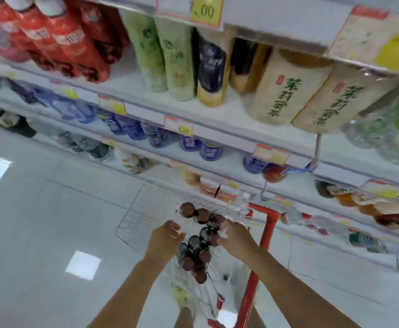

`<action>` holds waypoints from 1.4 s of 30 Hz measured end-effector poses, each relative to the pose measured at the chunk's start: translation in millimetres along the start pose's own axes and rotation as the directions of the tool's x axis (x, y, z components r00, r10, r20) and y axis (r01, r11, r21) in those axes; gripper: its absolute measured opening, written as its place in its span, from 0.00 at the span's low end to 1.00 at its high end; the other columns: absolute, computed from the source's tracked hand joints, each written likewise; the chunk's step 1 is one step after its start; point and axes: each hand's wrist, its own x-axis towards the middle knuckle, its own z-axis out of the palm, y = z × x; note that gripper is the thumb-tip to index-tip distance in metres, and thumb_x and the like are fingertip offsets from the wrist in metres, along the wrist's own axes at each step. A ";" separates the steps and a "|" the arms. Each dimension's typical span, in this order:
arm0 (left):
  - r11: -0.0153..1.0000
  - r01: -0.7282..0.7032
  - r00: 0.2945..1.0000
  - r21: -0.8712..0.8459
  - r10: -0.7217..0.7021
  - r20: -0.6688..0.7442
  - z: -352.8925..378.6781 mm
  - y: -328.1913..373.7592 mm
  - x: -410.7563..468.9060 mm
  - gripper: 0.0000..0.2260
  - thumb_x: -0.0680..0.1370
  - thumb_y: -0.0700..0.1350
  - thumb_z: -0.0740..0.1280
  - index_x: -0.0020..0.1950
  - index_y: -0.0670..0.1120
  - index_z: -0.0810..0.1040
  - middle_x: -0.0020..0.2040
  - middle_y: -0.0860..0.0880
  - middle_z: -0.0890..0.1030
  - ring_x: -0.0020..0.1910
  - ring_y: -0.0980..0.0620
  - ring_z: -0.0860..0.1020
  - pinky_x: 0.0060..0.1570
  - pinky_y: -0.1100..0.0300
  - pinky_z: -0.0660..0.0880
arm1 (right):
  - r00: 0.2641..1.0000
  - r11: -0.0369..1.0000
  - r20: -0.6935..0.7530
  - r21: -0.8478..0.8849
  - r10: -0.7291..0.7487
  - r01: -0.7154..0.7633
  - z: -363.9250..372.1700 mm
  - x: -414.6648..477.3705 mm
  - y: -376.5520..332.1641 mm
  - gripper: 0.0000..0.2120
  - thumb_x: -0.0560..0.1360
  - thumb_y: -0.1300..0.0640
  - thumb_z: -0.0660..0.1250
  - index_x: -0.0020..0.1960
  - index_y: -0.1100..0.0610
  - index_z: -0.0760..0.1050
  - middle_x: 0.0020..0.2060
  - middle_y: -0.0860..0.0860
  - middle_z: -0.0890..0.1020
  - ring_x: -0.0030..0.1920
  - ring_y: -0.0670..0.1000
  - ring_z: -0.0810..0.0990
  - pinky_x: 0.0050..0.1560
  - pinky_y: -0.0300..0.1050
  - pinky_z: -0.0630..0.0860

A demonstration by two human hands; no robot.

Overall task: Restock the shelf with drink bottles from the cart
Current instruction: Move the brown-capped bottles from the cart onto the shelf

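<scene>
Your left hand (165, 235) curls beside the bottles (197, 247); grip unclear | bottles stand in the cart (132, 216), dark, brown caps, likely heavy and slippery; grab below the cap | right hand (235, 237) closes on one bottle.

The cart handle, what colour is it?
The cart handle is red, seen best in the head view, just beside the right hand.
</scene>
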 end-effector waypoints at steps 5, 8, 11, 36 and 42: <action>0.979 0.070 0.978 0.189 -0.104 0.179 53.2 -78.6 37.5 0.18 0.74 0.46 0.68 0.63 0.47 0.74 0.59 0.44 0.77 0.57 0.46 0.77 0.55 0.57 0.74 | 0.995 0.994 0.054 0.068 0.085 -0.088 86.7 58.0 15.8 0.30 0.73 0.54 0.69 0.71 0.58 0.62 0.65 0.60 0.69 0.65 0.59 0.71 0.64 0.46 0.68; 0.969 0.046 0.987 0.242 -0.082 0.141 80.0 -97.8 46.3 0.20 0.75 0.48 0.67 0.66 0.48 0.71 0.60 0.45 0.75 0.58 0.45 0.76 0.55 0.57 0.73 | 0.991 0.996 0.100 -0.016 0.093 -0.092 130.1 84.4 31.9 0.38 0.71 0.53 0.71 0.75 0.57 0.56 0.67 0.62 0.67 0.63 0.62 0.72 0.61 0.49 0.71; 0.954 0.017 0.984 0.299 -0.069 0.163 106.1 -105.4 54.0 0.17 0.74 0.47 0.66 0.63 0.46 0.71 0.58 0.45 0.75 0.52 0.44 0.78 0.48 0.55 0.76 | 0.988 0.981 0.081 -0.154 0.130 -0.116 156.8 96.6 38.3 0.26 0.73 0.57 0.68 0.68 0.56 0.63 0.59 0.60 0.74 0.56 0.61 0.77 0.52 0.50 0.74; 0.873 -0.369 0.922 0.319 0.300 0.245 -52.9 6.6 -35.6 0.19 0.65 0.45 0.76 0.55 0.48 0.78 0.49 0.48 0.72 0.48 0.50 0.76 0.43 0.66 0.68 | 0.915 0.977 -0.344 -0.064 -0.212 0.202 4.1 -44.0 -36.3 0.20 0.72 0.46 0.67 0.59 0.55 0.67 0.51 0.53 0.76 0.49 0.54 0.78 0.44 0.45 0.72; 0.679 -0.668 0.739 0.305 0.654 0.162 -151.4 118.9 -133.6 0.17 0.65 0.43 0.74 0.50 0.57 0.79 0.48 0.54 0.76 0.46 0.62 0.74 0.45 0.75 0.68 | 0.640 0.895 -0.721 0.066 -0.263 0.442 -99.9 -171.2 -60.8 0.16 0.67 0.52 0.74 0.50 0.51 0.71 0.40 0.41 0.75 0.39 0.42 0.74 0.40 0.29 0.68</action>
